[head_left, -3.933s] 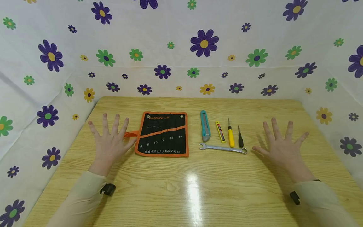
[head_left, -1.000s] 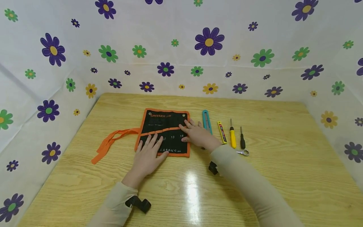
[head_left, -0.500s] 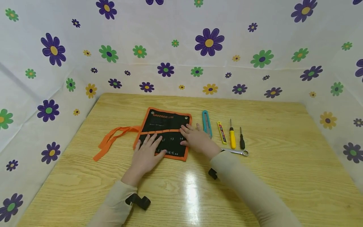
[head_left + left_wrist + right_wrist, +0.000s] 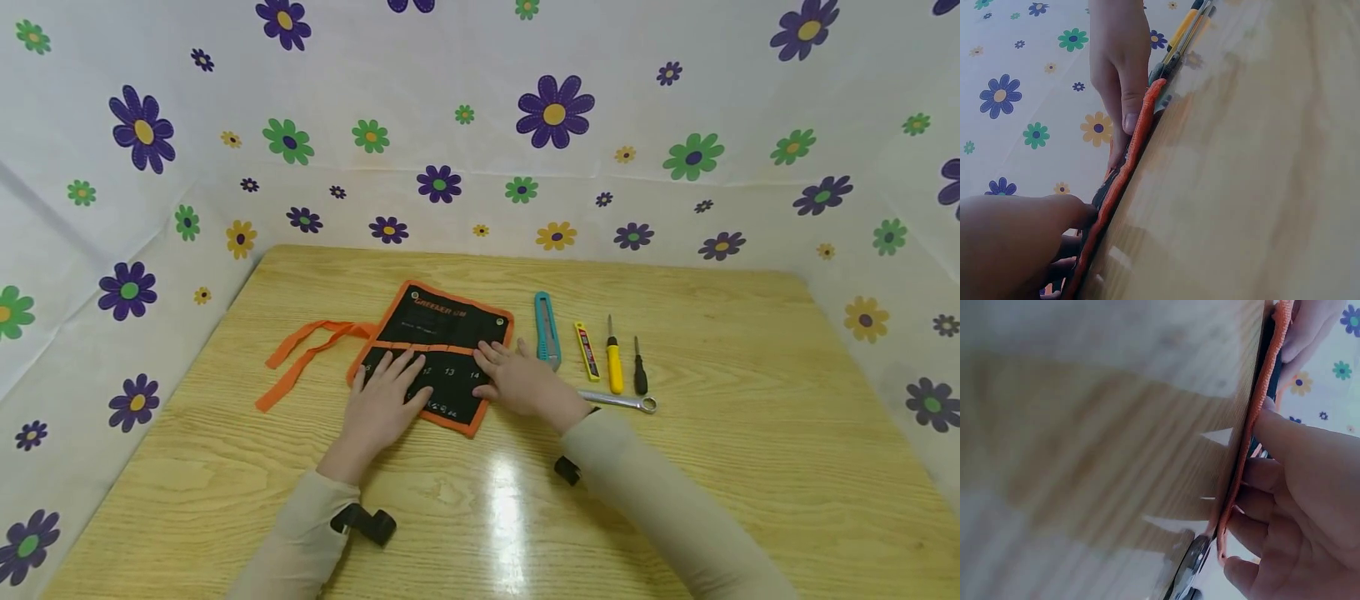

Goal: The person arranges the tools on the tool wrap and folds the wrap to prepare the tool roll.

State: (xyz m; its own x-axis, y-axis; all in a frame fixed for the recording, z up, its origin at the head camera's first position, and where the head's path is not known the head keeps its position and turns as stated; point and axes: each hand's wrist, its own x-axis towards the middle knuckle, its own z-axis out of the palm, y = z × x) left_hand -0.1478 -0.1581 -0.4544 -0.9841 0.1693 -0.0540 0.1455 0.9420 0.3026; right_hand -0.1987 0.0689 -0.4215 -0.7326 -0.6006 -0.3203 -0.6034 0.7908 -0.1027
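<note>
A black tool pouch (image 4: 450,371) with orange edging and numbered pockets lies flat on the table, turned a little clockwise. Across its lower left part rests my left hand (image 4: 382,408), fingers spread and mostly straight. My right hand (image 4: 525,379) presses on its right edge near the number 14, fingers stretched over the border. In the left wrist view the pouch's orange edge (image 4: 1129,165) runs along the tabletop under both hands. The right wrist view has my right fingers (image 4: 1257,503) touching the pouch's edge. An orange strap (image 4: 300,354) trails off to the left.
Right of the pouch lie a teal utility knife (image 4: 547,329), a yellow blade case (image 4: 587,352), a yellow-handled screwdriver (image 4: 614,362), a small black screwdriver (image 4: 640,371) and a combination wrench (image 4: 618,400), partly hidden by my right hand. A flowered cloth (image 4: 480,150) stands behind the wooden table (image 4: 735,467).
Both hands have come from the table's sides onto the pouch. Under them the pouch has turned clockwise, and its orange strap has shifted with it. The tools have stayed in place.
</note>
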